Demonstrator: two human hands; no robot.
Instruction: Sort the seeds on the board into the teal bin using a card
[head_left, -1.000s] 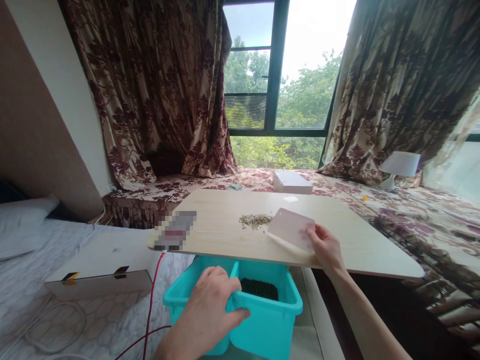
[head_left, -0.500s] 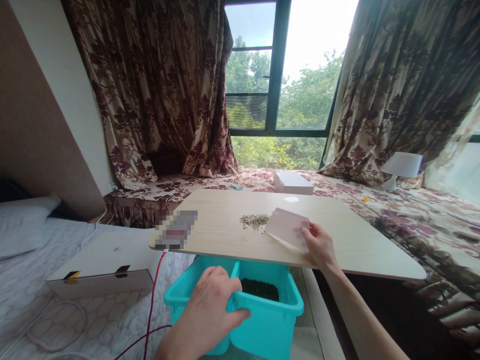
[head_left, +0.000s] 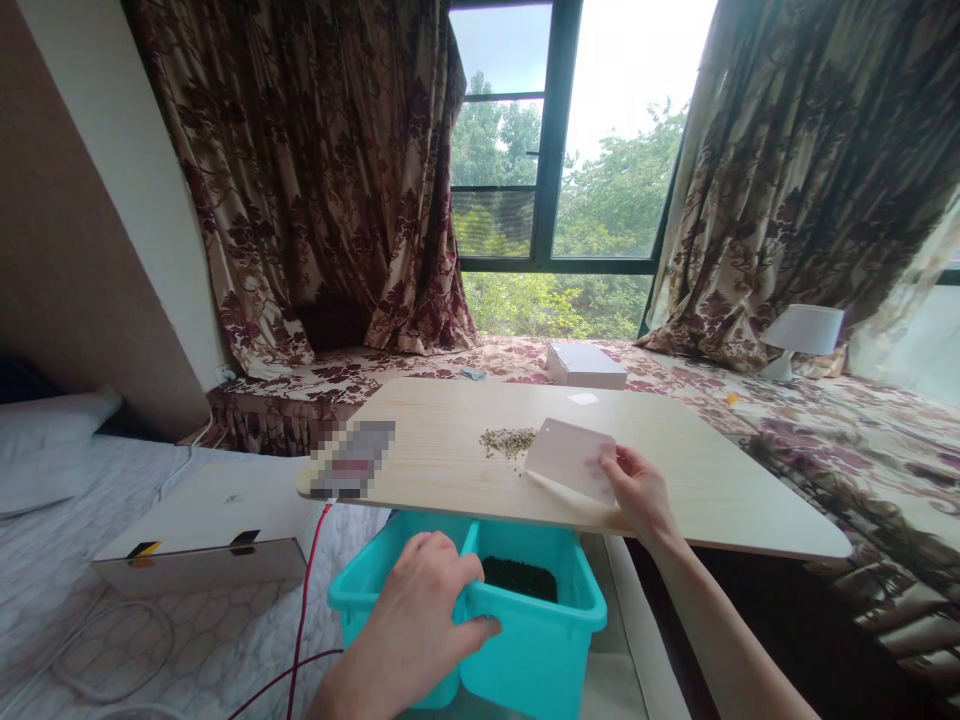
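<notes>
My right hand (head_left: pixel 637 490) pinches the right end of a thin, translucent white plastic scraper (head_left: pixel 566 458), held tilted over the wooden tabletop (head_left: pixel 442 470). Against the scraper's left edge lies a scattered heap of small greenish-brown beans (head_left: pixel 506 440). Below the table's front edge is a turquoise two-compartment bin (head_left: pixel 532 640). My left hand (head_left: pixel 424 610) grips the bin's near rim where the divider meets it, thumb outside. Dark, small-grained contents (head_left: pixel 519 578) lie in the right compartment; my hand hides much of the left one.
A blurred-out phone-like device (head_left: pixel 354 460) with a red cable (head_left: pixel 304 600) lies at the table's left end. A white box (head_left: pixel 206 525) rests on the bed at left. Behind the table are another white box (head_left: pixel 586 364) and a lamp (head_left: pixel 802 332) on the window seat.
My right hand has shifted the scraper slightly to the left, beside the beans. My left hand and the bin stay in place.
</notes>
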